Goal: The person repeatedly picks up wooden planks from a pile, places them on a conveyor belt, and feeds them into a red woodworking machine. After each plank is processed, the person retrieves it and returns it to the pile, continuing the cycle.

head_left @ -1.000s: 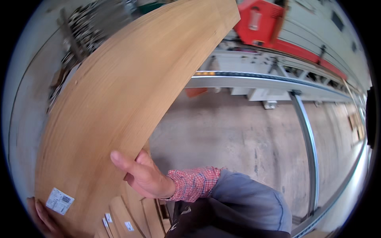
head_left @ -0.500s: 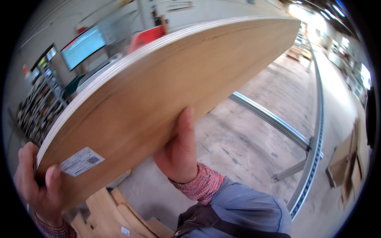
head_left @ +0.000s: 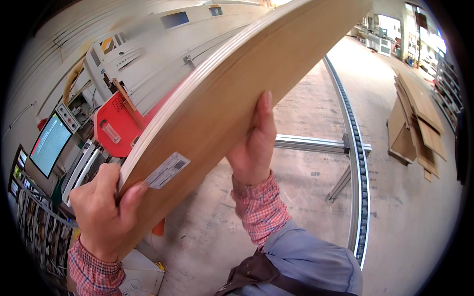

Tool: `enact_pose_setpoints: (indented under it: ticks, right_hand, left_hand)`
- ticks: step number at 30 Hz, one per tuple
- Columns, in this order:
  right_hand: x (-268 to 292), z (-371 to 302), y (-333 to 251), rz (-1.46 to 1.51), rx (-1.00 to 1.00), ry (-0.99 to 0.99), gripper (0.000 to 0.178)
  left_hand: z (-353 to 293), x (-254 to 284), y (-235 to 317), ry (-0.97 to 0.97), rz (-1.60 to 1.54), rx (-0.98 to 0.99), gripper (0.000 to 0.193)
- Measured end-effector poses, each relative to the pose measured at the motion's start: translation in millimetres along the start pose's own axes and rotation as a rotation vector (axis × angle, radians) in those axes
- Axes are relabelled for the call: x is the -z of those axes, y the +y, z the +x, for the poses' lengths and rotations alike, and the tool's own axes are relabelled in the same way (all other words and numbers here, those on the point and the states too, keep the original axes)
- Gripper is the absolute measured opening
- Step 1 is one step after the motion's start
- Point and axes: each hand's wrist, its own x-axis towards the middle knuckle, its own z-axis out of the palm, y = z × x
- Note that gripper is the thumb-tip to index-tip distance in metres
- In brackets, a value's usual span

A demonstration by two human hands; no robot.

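A long wooden panel (head_left: pixel 222 103) with a brown wood-grain face and a pale layered edge slants up from lower left to upper right across the view. My left hand (head_left: pixel 106 207) grips its near end, thumb on the face beside a white printed label (head_left: pixel 168 170). Along the lower edge, my right hand (head_left: pixel 254 140) holds the panel with its thumb on the face; the other fingers are hidden behind it. The panel is held up in the air, and its far end runs out of the top of the view.
Behind the panel stands a large white machine (head_left: pixel 148 54) with a red guard (head_left: pixel 116 123) and a screen (head_left: pixel 50 144) at left. A metal roller rail (head_left: pixel 358 172) with a crossbar (head_left: pixel 311 143) runs at right. Beyond it are stacked boards (head_left: pixel 417 118); a crammed rack (head_left: pixel 42 227) stands lower left.
My view has turned left, bringing more of the machine and red guard into sight. The panel now slants more steeply, and both hands, still gripping it, appear higher and further right.
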Motion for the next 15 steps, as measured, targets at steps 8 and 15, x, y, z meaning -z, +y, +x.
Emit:
enact_pose_setpoints:
  ticks: [8,15]
  right_hand:
    - [-32.3,40.7,-60.2,0.031,-0.089,-0.274,0.039]
    - [-80.9,53.6,-189.7,-0.282,0.002,-0.569,0.039]
  left_hand:
    - [4.5,-4.8,-3.9,0.202,-0.194,-0.171,0.032]
    - [41.8,-6.9,42.3,0.389,-0.246,-0.37,0.036]
